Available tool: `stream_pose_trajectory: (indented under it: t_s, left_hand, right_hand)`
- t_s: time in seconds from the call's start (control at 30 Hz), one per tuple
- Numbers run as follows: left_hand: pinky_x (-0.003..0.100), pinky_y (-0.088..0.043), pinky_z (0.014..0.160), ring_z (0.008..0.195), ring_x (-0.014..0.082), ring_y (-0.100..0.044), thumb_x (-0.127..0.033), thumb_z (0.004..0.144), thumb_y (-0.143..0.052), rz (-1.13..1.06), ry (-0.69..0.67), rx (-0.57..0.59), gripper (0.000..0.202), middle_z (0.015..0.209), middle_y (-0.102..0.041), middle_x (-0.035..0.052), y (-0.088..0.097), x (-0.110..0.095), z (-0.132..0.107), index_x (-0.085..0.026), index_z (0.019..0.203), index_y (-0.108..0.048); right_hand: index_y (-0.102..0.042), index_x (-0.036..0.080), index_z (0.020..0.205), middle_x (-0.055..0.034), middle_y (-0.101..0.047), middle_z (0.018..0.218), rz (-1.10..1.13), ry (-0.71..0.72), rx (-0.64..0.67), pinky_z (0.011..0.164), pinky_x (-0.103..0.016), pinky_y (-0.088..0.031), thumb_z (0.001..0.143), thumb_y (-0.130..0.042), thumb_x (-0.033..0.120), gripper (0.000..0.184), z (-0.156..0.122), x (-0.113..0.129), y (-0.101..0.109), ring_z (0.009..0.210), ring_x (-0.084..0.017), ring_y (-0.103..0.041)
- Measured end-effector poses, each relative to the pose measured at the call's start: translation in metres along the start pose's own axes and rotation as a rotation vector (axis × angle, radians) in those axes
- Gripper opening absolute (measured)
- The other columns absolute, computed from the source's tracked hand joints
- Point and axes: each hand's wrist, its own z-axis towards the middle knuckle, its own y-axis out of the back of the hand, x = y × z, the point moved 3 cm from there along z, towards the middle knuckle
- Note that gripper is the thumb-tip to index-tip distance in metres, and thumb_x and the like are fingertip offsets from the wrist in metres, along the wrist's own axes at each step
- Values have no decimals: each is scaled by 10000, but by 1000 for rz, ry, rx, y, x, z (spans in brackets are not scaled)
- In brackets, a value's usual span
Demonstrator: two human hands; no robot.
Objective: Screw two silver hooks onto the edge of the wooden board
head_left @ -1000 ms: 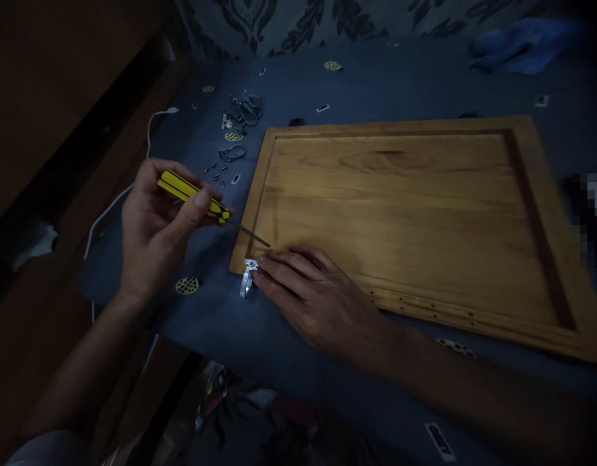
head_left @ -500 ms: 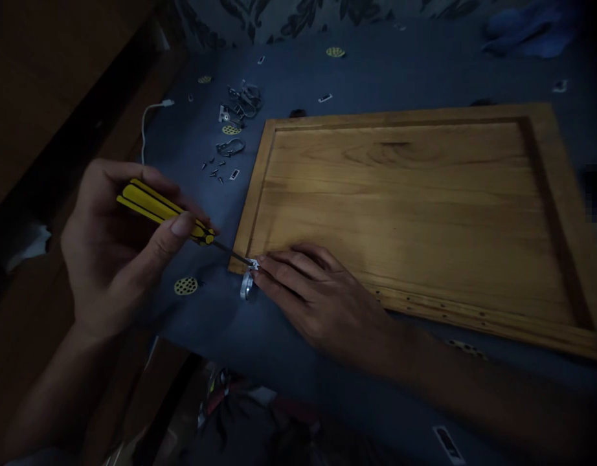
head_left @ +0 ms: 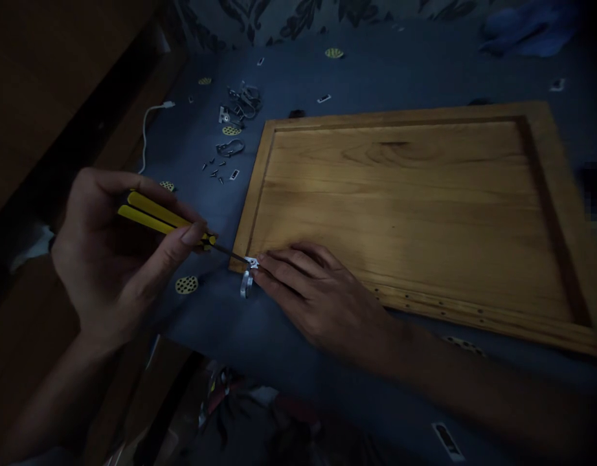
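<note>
A framed wooden panel [head_left: 400, 200] lies flat on a blue cloth. A small silver metal hook [head_left: 248, 277] sits at the panel's near left corner and hangs over its edge. My right hand [head_left: 318, 294] lies over that corner, fingers together, pinning the hook in place. My left hand [head_left: 116, 249] is closed on a yellow-and-black screwdriver [head_left: 165, 221]. The screwdriver's thin shaft reaches right and its tip meets the hook's plate.
More silver hooks [head_left: 243, 103] and several small dark screws [head_left: 215, 169] lie on the cloth beyond the panel's far left corner. A white cable [head_left: 147, 129] runs along the left edge. Small perforated discs [head_left: 186, 285] are scattered about. The cloth's near edge drops off below my hands.
My left hand drew back to the left and lowered the screwdriver, bringing its tip from above the panel's corner down onto the hook. My right hand stayed in place.
</note>
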Motion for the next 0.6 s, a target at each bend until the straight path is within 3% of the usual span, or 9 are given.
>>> stream_pose_trajectory:
  t_s: [0.17,0.3,0.4,0.6]
  left_hand:
    - [433,-585,580,725,215,-714,-199,804,-877,18,-22,-11,411,857,-725,-43,0,-2,-2,-365,1154,-739]
    - [527,-582,662,800,262,-711,-312,831,-862,113,42,-25,350,905,-703,-6,0,-4,-4,-395,1142,-725]
    - [548,-556,589,774,289,-707,-351,825,-875,129,17,-33,349,888,-701,10,-2,-6,-5,-416,1138,-732]
    - [592,-549,629,801,315,-701,-275,805,-888,95,49,-9,388,923,-708,31,2,-5,-9,-382,1146,-737]
  right_hand:
    - [-720,57,1224,-118,-780,1224,-2,-8,13,1013,-450,-534,1066,-440,75,322,0,0,0,1143,-276,-681]
    - [-737,68,1179,-104,-788,1184,-17,-9,-19,1001,-429,-538,1085,-412,90,339,1,1,2,1112,-256,-691]
    - [-742,81,1168,-85,-789,1176,-38,-7,-14,1005,-411,-531,1092,-392,92,358,1,0,3,1103,-245,-694]
    - [-737,78,1168,-104,-790,1177,-28,-4,-14,988,-427,-535,1086,-408,89,339,1,0,0,1102,-254,-687]
